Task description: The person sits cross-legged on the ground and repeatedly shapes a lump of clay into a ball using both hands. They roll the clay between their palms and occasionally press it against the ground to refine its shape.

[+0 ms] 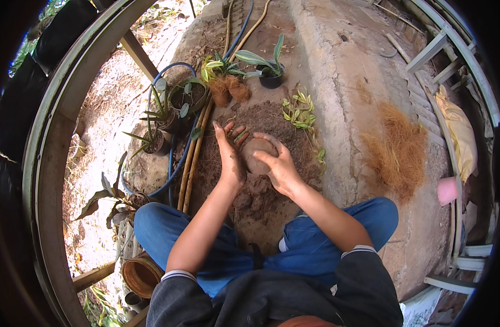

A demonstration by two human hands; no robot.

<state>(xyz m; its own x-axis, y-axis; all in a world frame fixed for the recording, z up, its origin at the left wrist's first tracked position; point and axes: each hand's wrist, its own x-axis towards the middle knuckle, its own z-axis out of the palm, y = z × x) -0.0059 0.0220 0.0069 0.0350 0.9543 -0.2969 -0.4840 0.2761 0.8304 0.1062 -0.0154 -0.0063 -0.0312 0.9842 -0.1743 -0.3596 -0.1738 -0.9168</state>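
A rounded ball of damp soil (259, 156) rests in my right hand (279, 163), whose thumb lies over its top. My left hand (230, 151), smeared with soil, stands upright at the ball's left side with its fingers spread; whether the palm touches the ball is hard to tell. Below both hands lies a heap of loose dark soil (254, 200) with clumps in it. Cut variegated leafy stems (300, 112) lie on the soil's right edge. Beyond the heap stand two fibre-wrapped root balls (229, 89) with leafy plants, beside a black pot (271, 77) holding a broad-leaved plant.
Potted plants (154, 141), a blue hose (177, 167) and bamboo-like poles (195, 157) run along my left. On the concrete ledge at right lie loose brown coconut fibre (397, 151) and a pink pot (447, 191). A brown pot (140, 276) sits near my left knee.
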